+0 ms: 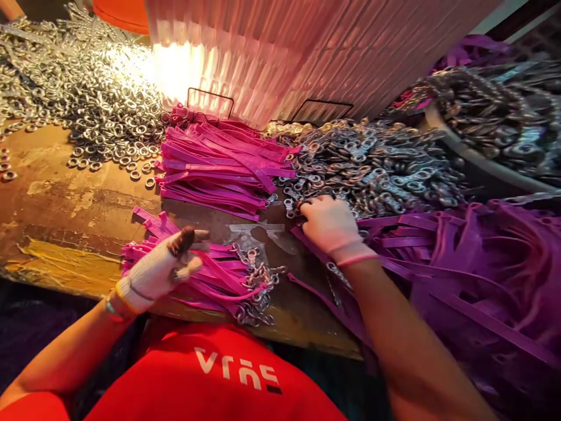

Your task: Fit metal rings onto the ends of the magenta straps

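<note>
My left hand, in a white glove with dark stained fingertips, hovers over a bundle of pink straps with metal clips at their right ends. Its fingers are apart, and nothing shows in them. My right hand, also gloved, reaches to the front edge of a heap of metal snap links. Its fingers curl down among the nearest links, and their tips are hidden, so what they grip cannot be made out. Beneath the right wrist lie loose purple straps.
A second stack of pink straps lies behind. Metal rings are heaped at the back left. Purple straps pile up at the right, below a basin of metal parts. A ribbed translucent sheet stands along the back of the worn table.
</note>
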The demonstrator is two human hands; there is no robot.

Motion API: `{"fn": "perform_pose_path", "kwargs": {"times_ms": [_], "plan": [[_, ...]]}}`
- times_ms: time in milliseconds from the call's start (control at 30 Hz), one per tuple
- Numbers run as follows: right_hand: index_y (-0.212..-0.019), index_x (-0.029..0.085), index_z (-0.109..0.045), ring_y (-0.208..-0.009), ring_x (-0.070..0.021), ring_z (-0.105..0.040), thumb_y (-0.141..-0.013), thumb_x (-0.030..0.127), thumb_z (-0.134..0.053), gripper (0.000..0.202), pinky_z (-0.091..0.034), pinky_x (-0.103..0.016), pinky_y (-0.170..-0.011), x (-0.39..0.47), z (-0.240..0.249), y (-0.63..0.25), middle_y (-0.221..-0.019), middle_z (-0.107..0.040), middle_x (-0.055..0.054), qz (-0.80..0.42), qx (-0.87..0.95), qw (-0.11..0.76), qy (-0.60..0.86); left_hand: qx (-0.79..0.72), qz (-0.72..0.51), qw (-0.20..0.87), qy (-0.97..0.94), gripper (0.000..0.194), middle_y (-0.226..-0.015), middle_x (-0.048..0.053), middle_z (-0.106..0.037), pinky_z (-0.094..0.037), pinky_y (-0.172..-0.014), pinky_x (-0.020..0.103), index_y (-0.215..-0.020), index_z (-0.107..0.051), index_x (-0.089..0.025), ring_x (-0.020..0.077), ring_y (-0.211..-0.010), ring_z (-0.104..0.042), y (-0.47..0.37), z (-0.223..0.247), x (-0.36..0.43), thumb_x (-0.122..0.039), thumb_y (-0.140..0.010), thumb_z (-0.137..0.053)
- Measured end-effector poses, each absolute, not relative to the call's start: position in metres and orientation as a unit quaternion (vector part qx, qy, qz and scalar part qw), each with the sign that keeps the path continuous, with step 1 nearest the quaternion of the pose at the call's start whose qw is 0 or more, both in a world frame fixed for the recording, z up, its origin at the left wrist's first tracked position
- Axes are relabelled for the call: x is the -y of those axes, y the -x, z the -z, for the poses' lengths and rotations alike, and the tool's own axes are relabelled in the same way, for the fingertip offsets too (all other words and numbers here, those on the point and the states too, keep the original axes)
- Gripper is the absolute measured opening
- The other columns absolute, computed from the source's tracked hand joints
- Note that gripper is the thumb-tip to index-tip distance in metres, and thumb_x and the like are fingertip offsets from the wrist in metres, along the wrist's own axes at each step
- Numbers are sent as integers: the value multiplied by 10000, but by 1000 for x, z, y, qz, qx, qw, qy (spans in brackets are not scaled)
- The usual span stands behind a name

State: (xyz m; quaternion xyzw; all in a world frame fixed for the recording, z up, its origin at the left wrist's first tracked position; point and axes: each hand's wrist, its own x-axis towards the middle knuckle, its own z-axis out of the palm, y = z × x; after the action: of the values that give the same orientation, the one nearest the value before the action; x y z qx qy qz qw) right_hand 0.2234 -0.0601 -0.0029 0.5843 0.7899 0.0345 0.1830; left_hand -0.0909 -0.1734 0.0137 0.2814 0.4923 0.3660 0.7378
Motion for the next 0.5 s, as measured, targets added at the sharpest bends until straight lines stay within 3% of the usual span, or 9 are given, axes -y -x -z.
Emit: {"fn": "perform_pose_path", "kwargs": {"times_ms": [133,233,333,433,500], "plan": [[-896,71,-724,-997,-341,-604,-795,75,-515,232,-419,-410,-774,36,25,-242,-1002,-691,-223,-38,-801,185,-568,-362,-360,854,-103,545,-1252,181,-624,-424,-533,203,-1104,-681,-139,223,-935,-662,82,-10,168,-604,-827,-619],[-809,111,-710,-1005,-348,-610,-760,71,-536,186,-459,-437,-810,39,32,-253,-970,-695,-212,-28,-804,109,-584,-362,-362,853,-98,380,-1285,186,-616,-448,-587,199,-1095,-669,-119,258,-1064,-657,86,-5,172,-356,-800,-700],[-965,122,-689,-1073,-317,-615,-798,66,-484,271,-495,-418,-874,56,27,-252,-1069,-690,-194,-17,-790,-12,-613,-431,-352,809,-187,362,-1132,169,-690,-377,-494,161,-1141,-624,-109,161,-803,-701,86,-2,181,-195,-793,-679],[-1116,201,-639,-937,-247,-676,-839,90,-461,348,-529,-387,-841,89,12,-227,-976,-721,-94,106,-779,-220,-577,-500,-345,720,-336,322,-926,95,-725,-331,-426,168,-1180,-546,-140,86,-521,-607,81,-2,189,-281,-894,-593],[-1147,239,-625,-836,-210,-687,-842,103,-491,359,-542,-361,-786,118,2,-197,-939,-725,-48,211,-788,-281,-505,-547,-355,627,-426,271,-819,40,-708,-388,-456,185,-1124,-518,-154,84,-485,-583,78,0,194,-289,-901,-589]]}}
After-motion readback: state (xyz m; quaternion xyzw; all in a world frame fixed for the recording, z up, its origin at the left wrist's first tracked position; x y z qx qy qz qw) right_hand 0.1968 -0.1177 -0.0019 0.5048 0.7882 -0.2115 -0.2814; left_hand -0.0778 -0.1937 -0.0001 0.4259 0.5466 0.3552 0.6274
